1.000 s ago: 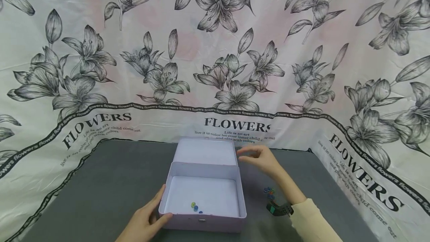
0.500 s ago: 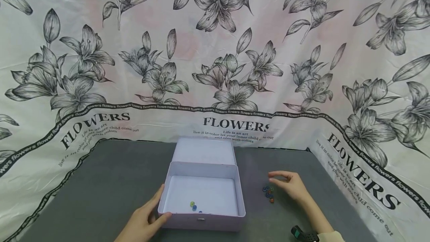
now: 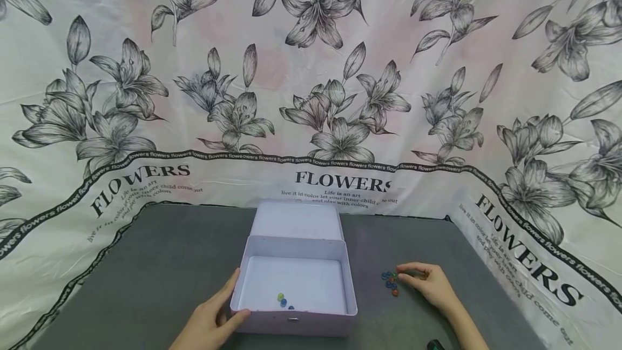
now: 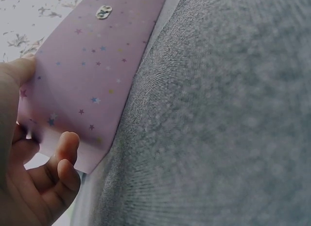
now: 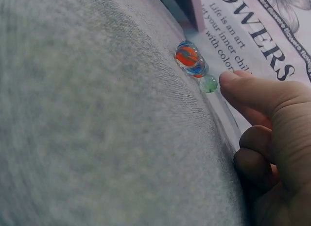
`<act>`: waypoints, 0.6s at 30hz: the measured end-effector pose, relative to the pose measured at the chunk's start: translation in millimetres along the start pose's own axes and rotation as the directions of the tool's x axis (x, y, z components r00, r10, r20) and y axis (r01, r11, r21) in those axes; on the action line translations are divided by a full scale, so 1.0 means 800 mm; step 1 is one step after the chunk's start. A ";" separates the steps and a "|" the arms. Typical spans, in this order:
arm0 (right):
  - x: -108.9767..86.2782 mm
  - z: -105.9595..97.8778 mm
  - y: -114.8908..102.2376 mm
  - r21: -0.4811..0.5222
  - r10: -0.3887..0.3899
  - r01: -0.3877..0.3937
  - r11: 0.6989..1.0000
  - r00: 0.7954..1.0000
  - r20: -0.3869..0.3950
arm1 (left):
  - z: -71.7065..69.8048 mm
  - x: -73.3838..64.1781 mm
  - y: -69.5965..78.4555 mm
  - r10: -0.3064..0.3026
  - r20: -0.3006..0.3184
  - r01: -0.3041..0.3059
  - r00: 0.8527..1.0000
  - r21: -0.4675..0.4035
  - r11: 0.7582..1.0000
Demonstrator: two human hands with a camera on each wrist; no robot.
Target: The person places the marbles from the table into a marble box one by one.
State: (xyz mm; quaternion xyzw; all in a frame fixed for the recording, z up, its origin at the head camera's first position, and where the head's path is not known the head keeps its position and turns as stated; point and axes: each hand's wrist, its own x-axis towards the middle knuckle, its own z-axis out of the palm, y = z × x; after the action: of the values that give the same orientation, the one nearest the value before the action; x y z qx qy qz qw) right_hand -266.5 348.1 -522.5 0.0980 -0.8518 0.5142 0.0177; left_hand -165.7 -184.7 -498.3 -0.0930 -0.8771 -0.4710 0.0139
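Observation:
A pale lilac box point(image 3: 293, 323) with small printed stars stands with its lid point(image 3: 296, 219) tipped back. My left hand point(image 3: 209, 315) holds its near left corner, thumb over the front rim and fingers along the side. Inside lie a yellow-green marble point(image 3: 280, 296) and two blue marbles point(image 3: 284, 302) near the front wall. To the right of the box, a cluster of glass marbles point(image 3: 390, 284) in blue, orange and green sits on the grey cloth. My right hand point(image 3: 430, 285) is at its right edge, fingertips close to a green marble point(image 5: 208, 83), holding nothing.
The grey cloth point(image 3: 160, 263) covers the table on both sides of the box. Behind it hangs a white curtain point(image 3: 272, 177) with flower prints and lettering. A dark wristband point(image 3: 434, 344) shows at the bottom edge.
My right hand has come from beside the open lid, over to the right and toward me, down to the marble cluster. The left hand and the box stay put.

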 end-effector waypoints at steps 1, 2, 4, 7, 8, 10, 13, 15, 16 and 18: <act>-0.001 0.000 0.000 -0.010 0.005 -0.005 1.000 1.000 -0.005 | 0.001 0.000 0.000 0.005 -0.005 -0.005 1.000 -0.002 1.000; -0.001 0.000 0.001 -0.018 0.007 -0.007 1.000 1.000 -0.012 | 0.002 0.000 0.000 0.010 -0.010 -0.010 1.000 -0.004 1.000; -0.001 0.002 0.002 -0.034 0.014 -0.015 0.999 1.000 -0.023 | 0.002 0.000 -0.001 0.027 -0.020 -0.027 0.999 -0.005 1.000; 0.000 0.004 0.003 -0.064 0.002 -0.004 0.998 1.000 -0.031 | 0.002 0.000 -0.001 0.043 -0.019 -0.043 0.999 -0.005 0.999; 0.000 0.005 0.003 -0.074 -0.008 0.005 0.997 0.999 -0.033 | 0.001 0.000 -0.001 0.045 -0.017 -0.045 0.999 -0.005 0.999; 0.000 0.006 0.003 -0.109 -0.031 0.027 0.994 0.999 -0.034 | 0.001 0.000 -0.001 0.044 -0.011 -0.044 0.999 -0.001 0.999; 0.000 0.009 0.002 -0.153 -0.057 0.050 0.987 0.998 -0.039 | 0.001 0.000 0.000 0.027 -0.007 -0.027 1.000 0.001 1.000; 0.000 0.011 0.001 -0.170 -0.065 0.056 0.984 0.997 -0.044 | 0.001 0.000 0.001 0.013 -0.007 -0.013 1.000 0.001 1.000; 0.000 0.012 0.001 -0.171 -0.065 0.056 0.984 0.997 -0.047 | 0.001 0.000 0.001 0.008 -0.008 -0.008 1.000 0.002 1.000; 0.000 0.013 0.001 -0.171 -0.067 0.057 0.984 0.996 -0.055 | 0.001 0.000 0.001 0.005 -0.011 -0.005 1.000 0.002 1.000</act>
State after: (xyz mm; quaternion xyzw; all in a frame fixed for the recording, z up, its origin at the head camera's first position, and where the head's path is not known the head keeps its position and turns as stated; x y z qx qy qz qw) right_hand -266.0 339.3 -527.9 0.1071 -0.8881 0.4418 0.0678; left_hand -165.5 -183.7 -498.3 -0.0928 -0.8773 -0.4704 0.0199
